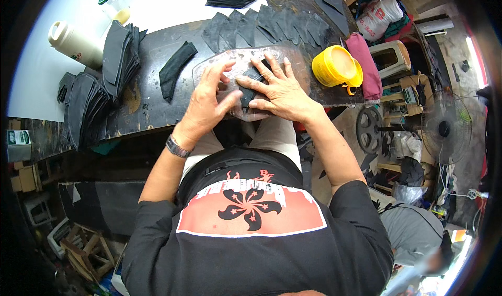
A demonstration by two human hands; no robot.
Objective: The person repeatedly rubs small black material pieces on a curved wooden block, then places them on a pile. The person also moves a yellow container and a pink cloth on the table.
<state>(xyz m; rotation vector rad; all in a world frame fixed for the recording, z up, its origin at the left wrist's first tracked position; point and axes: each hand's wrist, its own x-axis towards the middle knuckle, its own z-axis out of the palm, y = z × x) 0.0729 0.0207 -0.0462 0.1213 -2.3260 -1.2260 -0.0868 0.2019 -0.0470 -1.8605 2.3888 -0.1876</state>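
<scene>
A shirt (261,259) sits behind the right hand (288,93), spread on a likely light, bendy piece (247,95), best edge-held, left hand (204,106) loosely open.

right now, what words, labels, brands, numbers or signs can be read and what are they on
I don't copy out print, only where it stands:
White plastic bag: red lettering, partly readable.
Black shirt: red writing-like marks above its red panel.
Green-and-white box: print too small to read.
Cream flask: marking too small to read.
</scene>
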